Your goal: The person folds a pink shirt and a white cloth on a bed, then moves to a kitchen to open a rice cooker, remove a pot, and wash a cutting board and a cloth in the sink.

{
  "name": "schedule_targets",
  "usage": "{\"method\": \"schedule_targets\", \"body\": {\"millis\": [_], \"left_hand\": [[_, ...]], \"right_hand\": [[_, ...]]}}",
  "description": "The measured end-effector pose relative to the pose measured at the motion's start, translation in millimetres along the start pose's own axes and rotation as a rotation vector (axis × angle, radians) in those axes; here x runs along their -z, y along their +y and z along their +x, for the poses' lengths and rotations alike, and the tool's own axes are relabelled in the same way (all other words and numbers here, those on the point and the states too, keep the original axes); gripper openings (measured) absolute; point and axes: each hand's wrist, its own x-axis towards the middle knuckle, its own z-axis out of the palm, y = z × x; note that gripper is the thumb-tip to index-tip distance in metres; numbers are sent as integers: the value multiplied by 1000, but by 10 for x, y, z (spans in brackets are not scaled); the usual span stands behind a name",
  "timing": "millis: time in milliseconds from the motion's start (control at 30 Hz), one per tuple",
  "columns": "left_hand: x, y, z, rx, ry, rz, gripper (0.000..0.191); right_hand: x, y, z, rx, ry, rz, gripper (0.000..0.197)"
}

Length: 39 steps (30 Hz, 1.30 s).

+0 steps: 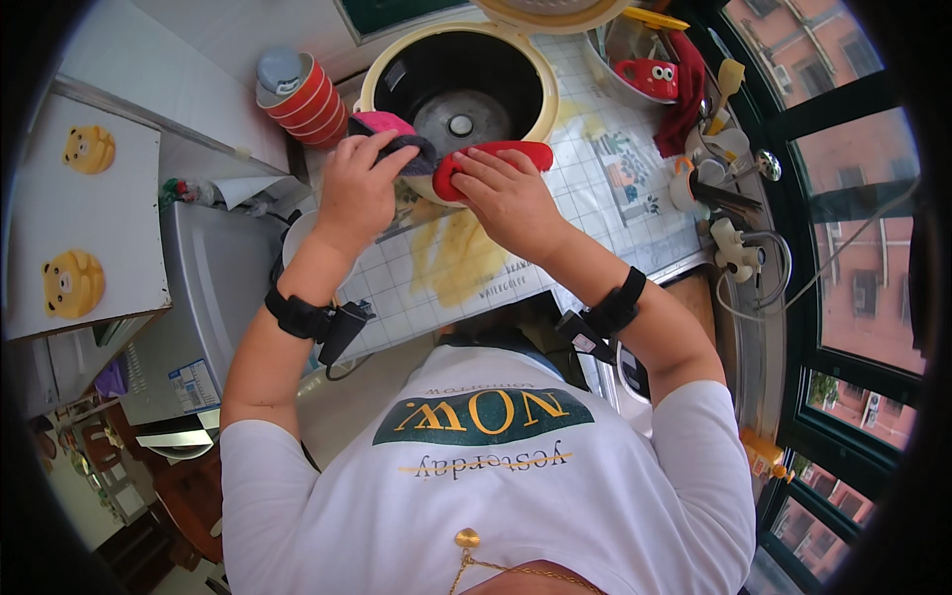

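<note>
A rice cooker (552, 82) with a cream rim and a dark interior stands open before me on a patterned counter cover, its inner pot out and the heating plate (461, 119) showing at the bottom. My left hand (357, 182) holds a pink and dark grey cloth (383, 123) at the cooker's near left rim. My right hand (509, 193) lies on a red padded cloth or mitt (535, 154) at the near right rim, fingers curled over it. The cooker's raised lid (550, 15) is cut off by the top edge.
Stacked red bowls (309, 104) stand left of the cooker. At the back right are a dish bowl with a red mug (651, 79), a dark red cloth (684, 97) and utensils. A faucet (738, 251) is at the right by the windows. A grey appliance (216, 275) stands at the left.
</note>
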Motion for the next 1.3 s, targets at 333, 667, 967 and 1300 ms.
{"method": "schedule_targets", "body": {"millis": [333, 667, 967, 1300], "left_hand": [[-15, 205, 29, -113, -18, 12, 29], [-44, 242, -35, -124, -80, -6, 31], [-39, 243, -30, -92, -86, -22, 32], [-42, 252, -32, -66, -102, -18, 32]], "right_hand": [[10, -31, 21, -19, 20, -16, 27], [112, 77, -88, 3, -6, -15, 27], [440, 454, -117, -48, -109, -54, 26], [511, 752, -101, -138, -33, -30, 25]]}}
